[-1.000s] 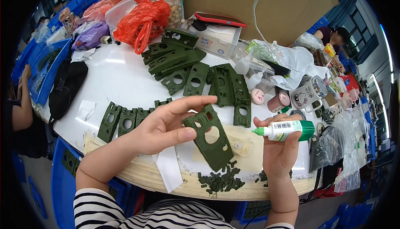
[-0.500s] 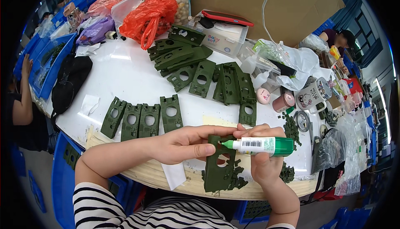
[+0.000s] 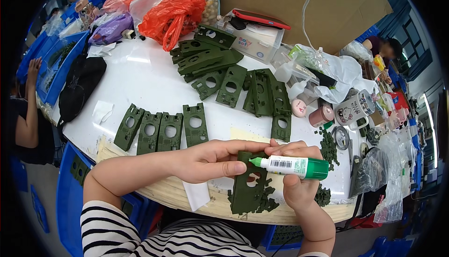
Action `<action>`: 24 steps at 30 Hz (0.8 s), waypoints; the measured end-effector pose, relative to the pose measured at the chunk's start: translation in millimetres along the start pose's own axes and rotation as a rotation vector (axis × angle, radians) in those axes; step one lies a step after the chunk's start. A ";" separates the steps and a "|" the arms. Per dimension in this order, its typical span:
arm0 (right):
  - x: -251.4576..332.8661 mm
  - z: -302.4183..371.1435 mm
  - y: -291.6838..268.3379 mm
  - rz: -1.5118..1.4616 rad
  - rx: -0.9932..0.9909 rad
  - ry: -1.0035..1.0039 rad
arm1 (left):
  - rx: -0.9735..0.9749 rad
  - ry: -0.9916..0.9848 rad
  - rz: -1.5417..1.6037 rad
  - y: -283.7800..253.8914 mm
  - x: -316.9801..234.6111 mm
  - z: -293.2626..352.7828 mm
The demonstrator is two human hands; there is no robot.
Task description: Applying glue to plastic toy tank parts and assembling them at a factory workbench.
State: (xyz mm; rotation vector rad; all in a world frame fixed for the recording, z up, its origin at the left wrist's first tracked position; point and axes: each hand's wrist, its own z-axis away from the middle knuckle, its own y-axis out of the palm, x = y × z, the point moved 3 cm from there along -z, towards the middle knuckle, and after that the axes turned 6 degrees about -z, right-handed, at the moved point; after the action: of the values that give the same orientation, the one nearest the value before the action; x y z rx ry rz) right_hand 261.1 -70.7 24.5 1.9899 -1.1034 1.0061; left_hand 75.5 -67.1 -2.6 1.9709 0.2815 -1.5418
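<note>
With my left hand (image 3: 220, 162) I grip the upper end of a dark green plastic toy tank hull (image 3: 244, 192), thumb on its near face. The hull has a round hole and stands tilted at the table's near edge. A green-and-white glue bottle (image 3: 287, 166) lies across my right hand (image 3: 299, 187), held between thumb and fingers. Its pale green nozzle points left and meets the hull's upper part, close to my left thumb. Small loose green pieces (image 3: 267, 200) are heaped beside the hull's lower right side.
Several similar hulls stand in a row (image 3: 159, 133) at left; more are piled (image 3: 210, 60) farther back. Loose small parts (image 3: 329, 149), a mug (image 3: 351, 111) and a tape roll (image 3: 342, 138) sit at right. A red bag (image 3: 173, 16) and a plastic box (image 3: 255, 42) are behind.
The view has shifted slightly, so the table things appear a little farther right. Both hands keep their grips, and the nozzle stays at the hull's upper part.
</note>
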 end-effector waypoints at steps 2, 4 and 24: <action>0.2 -0.3 0.1 0.006 0.004 -0.004 | 0.003 0.011 0.006 -0.3 0.5 0.1; 0.5 -0.6 0.1 0.015 0.006 -0.008 | 0.024 0.012 -0.023 -1.0 -1.1 0.0; 0.0 -0.3 0.8 -0.032 0.013 0.004 | -0.011 0.009 0.003 0.4 -2.1 0.6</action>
State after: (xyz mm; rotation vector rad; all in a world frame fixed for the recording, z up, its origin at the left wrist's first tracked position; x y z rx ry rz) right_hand 260.3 -70.7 24.7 2.0088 -1.0614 1.0028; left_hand 74.6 -67.4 -0.7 1.9699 0.2896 -1.5265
